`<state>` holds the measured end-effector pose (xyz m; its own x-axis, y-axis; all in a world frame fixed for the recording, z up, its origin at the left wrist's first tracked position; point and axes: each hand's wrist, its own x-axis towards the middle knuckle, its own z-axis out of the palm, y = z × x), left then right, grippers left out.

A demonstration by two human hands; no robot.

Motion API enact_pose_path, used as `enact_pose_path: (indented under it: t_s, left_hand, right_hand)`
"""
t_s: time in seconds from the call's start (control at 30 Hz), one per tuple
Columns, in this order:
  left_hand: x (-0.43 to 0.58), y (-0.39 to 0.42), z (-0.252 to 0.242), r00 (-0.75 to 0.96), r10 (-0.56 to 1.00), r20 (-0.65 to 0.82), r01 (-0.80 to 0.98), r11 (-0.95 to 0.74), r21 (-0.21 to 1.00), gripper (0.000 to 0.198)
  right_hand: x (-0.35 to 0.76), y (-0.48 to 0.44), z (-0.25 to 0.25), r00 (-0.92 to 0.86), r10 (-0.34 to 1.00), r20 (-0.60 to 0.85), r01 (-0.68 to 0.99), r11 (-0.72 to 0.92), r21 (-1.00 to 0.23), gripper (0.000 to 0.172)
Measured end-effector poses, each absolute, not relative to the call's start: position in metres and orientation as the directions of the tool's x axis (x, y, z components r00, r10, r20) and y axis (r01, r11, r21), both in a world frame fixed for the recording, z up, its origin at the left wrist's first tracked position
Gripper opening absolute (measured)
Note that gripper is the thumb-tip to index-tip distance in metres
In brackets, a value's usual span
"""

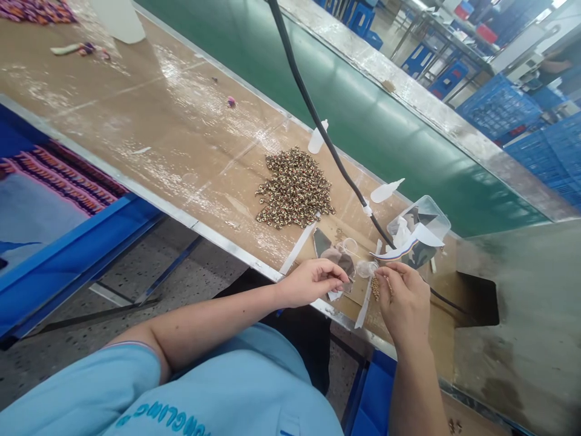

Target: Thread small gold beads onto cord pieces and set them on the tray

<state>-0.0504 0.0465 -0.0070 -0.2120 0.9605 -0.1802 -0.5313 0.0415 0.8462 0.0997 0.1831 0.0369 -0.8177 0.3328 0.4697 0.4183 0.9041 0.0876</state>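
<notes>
My left hand [313, 281] hovers at the bench's near edge, thumb and fingers pinched together on something too small to make out. My right hand [405, 304] pinches a short strand of small gold beads [375, 289], which hangs beside a transparent plastic ring [367, 269]. Another such ring [349, 246] lies just beyond my left hand. Farther up the brown bench top [181, 121] is a heap of gold-and-dark beads [295, 188]. A transparent plastic box [420, 224] with white and silvery scraps stands past my right hand.
Two white squeeze bottles [316, 138] lie near a black cable [327, 136] crossing the bench. A green conveyor belt [363, 121] runs behind it. A blue bin [59, 254] holding striped fabric stands at left, and blue crates [499, 109] are stacked at upper right.
</notes>
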Motion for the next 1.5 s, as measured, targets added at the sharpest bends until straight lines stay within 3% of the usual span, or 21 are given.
enact_pose_path:
  t_s: [0.33,0.5,0.6,0.77,0.93,1.5]
  left_hand:
    - [-0.052,0.045,-0.007,-0.228,0.962,-0.147,-0.484,0.019,0.875,0.013]
    - [-0.052,0.046,-0.008,-0.217,0.951,-0.219,-0.611,0.043,0.791,0.025]
    - [-0.052,0.046,-0.006,-0.215,0.944,-0.248,-0.657,0.048,0.752,0.03]
    - [-0.055,0.046,-0.002,-0.187,0.944,-0.272,-0.706,0.064,0.705,0.041]
    - [-0.056,0.045,0.0,-0.176,0.941,-0.289,-0.706,0.083,0.703,0.047]
    - [-0.056,0.046,-0.002,-0.137,0.94,-0.314,-0.689,0.137,0.712,0.042]
  right_hand:
    - [0.099,0.179,0.038,-0.82,0.353,0.451,0.425,0.903,0.068,0.027]
    - [0.102,0.18,0.04,-0.822,0.341,0.457,0.397,0.917,0.03,0.022]
    - [0.103,0.174,0.042,-0.775,0.398,0.491,0.407,0.909,-0.094,0.017]
    - [0.097,0.145,0.033,-0.631,0.6,0.491,0.422,0.797,-0.432,0.016]
    - [0.087,0.124,0.017,-0.599,0.661,0.452,0.366,0.728,-0.579,0.018]
    - [0.083,0.122,0.012,-0.628,0.613,0.479,0.321,0.765,-0.559,0.011]
